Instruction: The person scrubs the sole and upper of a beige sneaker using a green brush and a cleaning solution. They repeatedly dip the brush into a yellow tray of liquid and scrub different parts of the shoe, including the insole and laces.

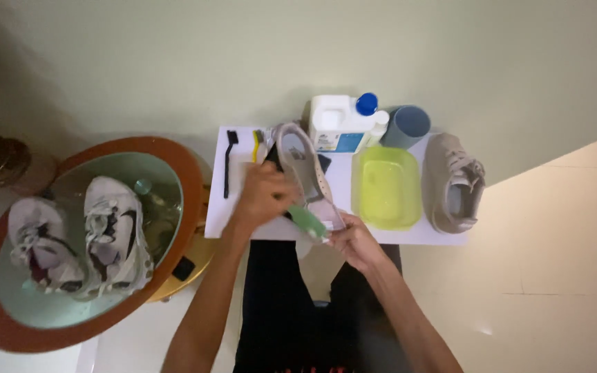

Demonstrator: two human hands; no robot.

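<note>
My left hand [264, 197] grips a green-handled brush [307, 221] and presses it against the side of a grey sneaker [300, 162]. The sneaker lies on its side over a small white table [340, 181], its sole turned up. My right hand [352, 242] holds the near end of that sneaker at the table's front edge. The brush head is hidden between my left hand and the shoe.
On the table are a black brush [229, 162], a yellow-green tub [385, 186], a second grey sneaker [454, 181], a white jug with a blue cap [340, 121] and a blue-grey cup [406, 126]. A round orange-rimmed glass table [184, 166] at left carries two white sneakers [77, 235].
</note>
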